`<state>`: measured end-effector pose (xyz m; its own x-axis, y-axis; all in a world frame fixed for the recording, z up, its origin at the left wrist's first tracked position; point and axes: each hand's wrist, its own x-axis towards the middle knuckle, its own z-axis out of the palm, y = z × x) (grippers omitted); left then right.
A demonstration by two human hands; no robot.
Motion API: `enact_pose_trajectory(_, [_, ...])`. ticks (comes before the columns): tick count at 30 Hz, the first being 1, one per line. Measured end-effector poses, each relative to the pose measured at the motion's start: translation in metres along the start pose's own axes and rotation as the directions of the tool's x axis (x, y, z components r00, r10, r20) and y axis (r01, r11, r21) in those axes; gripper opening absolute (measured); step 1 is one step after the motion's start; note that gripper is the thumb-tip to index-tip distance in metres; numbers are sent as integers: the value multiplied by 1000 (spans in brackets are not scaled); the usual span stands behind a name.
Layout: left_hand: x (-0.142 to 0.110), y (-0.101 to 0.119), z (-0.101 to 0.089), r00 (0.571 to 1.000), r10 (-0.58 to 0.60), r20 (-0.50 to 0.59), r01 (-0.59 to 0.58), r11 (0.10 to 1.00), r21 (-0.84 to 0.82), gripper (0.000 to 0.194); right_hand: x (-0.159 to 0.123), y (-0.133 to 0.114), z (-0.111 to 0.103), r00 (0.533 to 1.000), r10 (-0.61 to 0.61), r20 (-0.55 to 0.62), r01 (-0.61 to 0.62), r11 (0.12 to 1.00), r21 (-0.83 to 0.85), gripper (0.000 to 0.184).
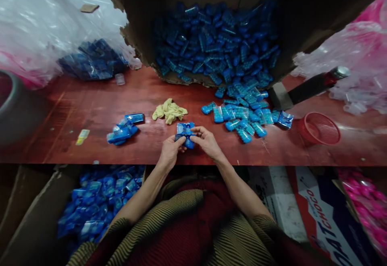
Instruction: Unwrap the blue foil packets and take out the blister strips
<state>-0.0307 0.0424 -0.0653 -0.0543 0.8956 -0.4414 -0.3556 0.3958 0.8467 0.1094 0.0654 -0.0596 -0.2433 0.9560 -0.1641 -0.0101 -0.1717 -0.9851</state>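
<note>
Close to the table's front edge, my left hand [169, 150] pinches the lower left part of a small blue printed plastic wrapper [185, 127]. My right hand [209, 142] grips its right side between thumb and fingers. Whether a container sits inside the wrapper is too small to tell. Just beyond lies a crumpled yellow-green cloth [169, 111]. To the left rests a little heap of blue wrapped packs [122, 132]. Loose blue-capped clear containers with turquoise contents [238, 117] spread out to the right.
A torn cardboard box [142, 52] full of blue containers lies open at the back. A red plastic basket [320, 128] and a dark bar-shaped tool [314, 86] stand right. Blue wrappers [93, 60] lie back left, a grey tub [18, 109] left. Below, a box holds blue packs [99, 197].
</note>
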Motion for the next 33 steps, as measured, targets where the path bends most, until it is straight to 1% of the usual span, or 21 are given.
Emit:
enact_pose_trajectory(2, [2, -1, -1, 1000, 9, -7, -9, 1000, 25, 32, 2, 5, 3, 998, 54, 23, -55, 998, 23, 26])
enact_pose_trajectory(4, [5, -1, -3, 999, 43, -26, -40, 995, 92, 30, 4, 9, 7, 997, 74, 18, -73, 997, -31, 21])
enact_pose_trajectory(6, [8, 1, -3, 995, 80, -51, -70, 983, 170, 28, 4, 14, 11, 998, 55, -27, -58, 992, -110, 20])
enact_pose_trajectory(8, [11, 3, -4, 991, 111, -70, -91, 965, 244, 26, 4, 17, 14, 998, 9, -69, -22, 980, -196, 20])
enact_pose_trajectory(10, [14, 4, -4, 986, 149, -78, -116, 939, 323, 25, 3, 18, 17, 996, -34, -87, 9, 962, -274, 22])
enact_pose_trajectory(13, [17, 4, -4, 979, 195, -57, -153, 894, 421, 24, 0, 15, 18, 994, -58, -95, 21, 933, -359, 23])
enact_pose_trajectory(15, [19, 3, -3, 981, 187, -40, -153, 891, 427, 24, -1, 12, 18, 992, -72, -103, 25, 917, -399, 23])
enact_pose_trajectory(19, [20, 3, 2, 987, 157, -24, -140, 934, 328, 26, -4, 6, 20, 981, -123, -149, 41, 887, -459, 25])
enact_pose_trajectory(22, [20, 2, 6, 984, 177, -25, -161, 938, 306, 27, -4, 6, 23, 968, -174, -181, 63, 866, -495, 25])
enact_pose_trajectory(24, [19, 2, 8, 979, 201, -47, -173, 923, 344, 25, -4, 7, 23, 963, -185, -194, 69, 870, -488, 26])
enact_pose_trajectory(26, [18, 2, 11, 974, 217, -70, -176, 910, 376, 25, -3, 9, 22, 962, -178, -208, 69, 894, -443, 29])
enact_pose_trajectory(27, [18, 2, 12, 974, 215, -73, -174, 914, 367, 25, -2, 10, 21, 961, -169, -218, 68, 910, -408, 30])
enact_pose_trajectory(29, [17, 2, 14, 984, 173, -48, -156, 954, 257, 28, -1, 13, 17, 959, -146, -243, 63, 945, -320, 33])
enact_pose_trajectory(31, [15, 4, 14, 996, 81, 38, -84, 992, 90, 34, 0, 14, 14, 960, -107, -259, 56, 979, -197, 33])
enact_pose_trajectory(33, [13, 7, 12, 992, 0, 125, 0, 1000, -1, 40, 0, 14, 12, 968, -51, -247, 45, 998, -31, 31])
